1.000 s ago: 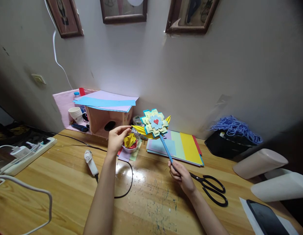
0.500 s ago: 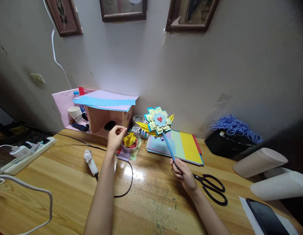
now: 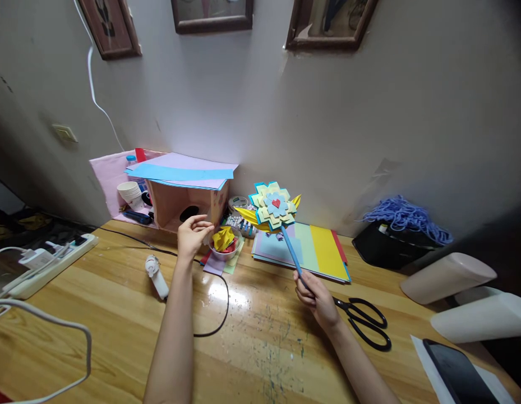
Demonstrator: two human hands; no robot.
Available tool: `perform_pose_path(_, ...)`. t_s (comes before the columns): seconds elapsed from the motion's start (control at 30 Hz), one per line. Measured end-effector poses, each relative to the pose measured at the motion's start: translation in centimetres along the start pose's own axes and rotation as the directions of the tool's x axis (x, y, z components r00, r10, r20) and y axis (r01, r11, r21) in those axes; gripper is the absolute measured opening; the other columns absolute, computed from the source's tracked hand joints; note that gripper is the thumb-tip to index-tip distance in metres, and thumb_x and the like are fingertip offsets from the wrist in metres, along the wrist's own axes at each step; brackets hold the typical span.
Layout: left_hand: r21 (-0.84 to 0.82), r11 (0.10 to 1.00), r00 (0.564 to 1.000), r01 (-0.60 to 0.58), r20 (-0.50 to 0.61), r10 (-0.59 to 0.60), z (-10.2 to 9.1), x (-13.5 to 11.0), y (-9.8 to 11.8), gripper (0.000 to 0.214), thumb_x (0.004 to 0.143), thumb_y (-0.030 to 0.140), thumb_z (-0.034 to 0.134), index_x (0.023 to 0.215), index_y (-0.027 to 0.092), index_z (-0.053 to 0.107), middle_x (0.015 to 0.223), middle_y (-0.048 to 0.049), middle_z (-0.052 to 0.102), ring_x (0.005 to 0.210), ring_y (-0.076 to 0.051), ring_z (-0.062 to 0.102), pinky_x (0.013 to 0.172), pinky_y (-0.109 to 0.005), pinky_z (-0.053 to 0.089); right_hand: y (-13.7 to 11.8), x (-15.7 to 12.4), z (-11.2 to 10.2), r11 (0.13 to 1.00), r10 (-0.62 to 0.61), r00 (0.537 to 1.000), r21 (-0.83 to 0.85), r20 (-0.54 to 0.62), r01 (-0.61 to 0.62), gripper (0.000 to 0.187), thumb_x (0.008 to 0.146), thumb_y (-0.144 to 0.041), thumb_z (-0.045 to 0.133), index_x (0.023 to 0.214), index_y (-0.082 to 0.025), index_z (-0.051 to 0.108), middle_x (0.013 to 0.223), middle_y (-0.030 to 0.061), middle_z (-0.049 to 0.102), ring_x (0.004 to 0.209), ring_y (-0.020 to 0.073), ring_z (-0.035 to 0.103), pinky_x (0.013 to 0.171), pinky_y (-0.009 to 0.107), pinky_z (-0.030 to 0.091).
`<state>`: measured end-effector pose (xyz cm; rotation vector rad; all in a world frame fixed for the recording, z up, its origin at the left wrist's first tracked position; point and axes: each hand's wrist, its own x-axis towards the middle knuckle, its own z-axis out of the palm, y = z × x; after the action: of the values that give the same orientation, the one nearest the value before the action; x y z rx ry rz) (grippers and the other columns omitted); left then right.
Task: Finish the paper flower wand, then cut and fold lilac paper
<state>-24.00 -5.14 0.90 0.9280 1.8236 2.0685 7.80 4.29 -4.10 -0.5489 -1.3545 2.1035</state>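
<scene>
My right hand point(image 3: 317, 300) is closed round the blue stick of a layered paper flower point(image 3: 273, 206), held up above the wooden table point(image 3: 117, 320). The flower has yellow, blue and green layers, a red heart in the middle and yellow leaves. My left hand point(image 3: 192, 235) hovers left of a small bowl point(image 3: 224, 247) of yellow and red paper scraps, fingers loosely curled and apart, holding nothing that I can see.
A stack of coloured paper sheets point(image 3: 314, 252) lies behind the flower. Black scissors point(image 3: 363, 325) lie right of my right hand. A glue gun point(image 3: 156, 278) with black cord, a power strip point(image 3: 45, 264), a cardboard box point(image 3: 180, 199), blue yarn point(image 3: 405, 219) and a phone point(image 3: 457, 376) are around.
The flower has shifted a little to the right and up. My left hand has drawn back leftward from the flower's leaf and its fingers have loosened.
</scene>
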Motion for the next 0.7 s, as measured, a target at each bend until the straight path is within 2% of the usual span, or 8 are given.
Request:
perform_pose_path(0.3, 0.078, 0.996, 0.998, 0.053, 0.025, -0.055, 0.2, 0.6, -1.8, 0.031, 0.056, 0.028, 0.067, 0.082, 0.011, 0.06, 0.082, -0.0104, 0.068, 0.077, -0.02, 0.065, 0.075, -0.031, 0.051, -0.2, 0.0, 0.1, 1.0, -0.009, 1.0, 0.01, 0.009, 0.009, 0.023, 0.086, -0.038, 0.047, 0.082, -0.015, 0.051, 0.05, -0.0091, 0.019, 0.04, 0.0027, 0.007, 0.038, 0.017, 0.003)
perform_pose_path(0.43, 0.143, 0.987, 0.996, 0.078, 0.03, -0.083, 0.3, 0.5, -2.1, 0.028, 0.055, 0.029, 0.067, 0.076, 0.012, 0.06, 0.075, -0.0087, 0.068, 0.072, -0.019, 0.065, 0.066, -0.027, 0.051, -0.2, -0.1, 0.1, 1.0, -0.01, 1.0, 0.005, 0.011, 0.01, 0.024, 0.086, -0.038, 0.046, 0.083, -0.015, 0.052, 0.05, -0.0091, 0.019, 0.04, 0.0027, 0.008, 0.037, 0.017, 0.003)
perform_pose_path(0.6, 0.248, 0.964, 0.995, 0.101, -0.031, -0.096, 0.0, 0.3, -2.2, 0.033, 0.047, 0.031, 0.073, 0.072, 0.014, 0.058, 0.062, -0.0043, 0.067, 0.062, -0.018, 0.062, 0.055, -0.023, 0.045, -0.2, -0.1, 0.0, 1.0, -0.001, 1.0, 0.01, 0.017, 0.001, 0.024, 0.087, -0.037, 0.045, 0.083, -0.015, 0.052, 0.051, -0.009, 0.019, 0.04, 0.0027, 0.007, 0.037, 0.016, 0.003)
perform_pose_path(0.7, 0.329, 0.939, 0.995, 0.096, -0.05, -0.084, -0.2, 0.2, -2.2, 0.032, 0.048, 0.035, 0.073, 0.068, 0.015, 0.058, 0.057, -0.0023, 0.065, 0.06, -0.016, 0.06, 0.053, -0.021, 0.043, -0.3, 0.0, 0.1, 1.0, -0.004, 1.0, 0.009, 0.016, 0.004, 0.024, 0.086, -0.037, 0.046, 0.083, -0.015, 0.052, 0.05, -0.009, 0.018, 0.04, 0.0025, 0.008, 0.037, 0.016, 0.003)
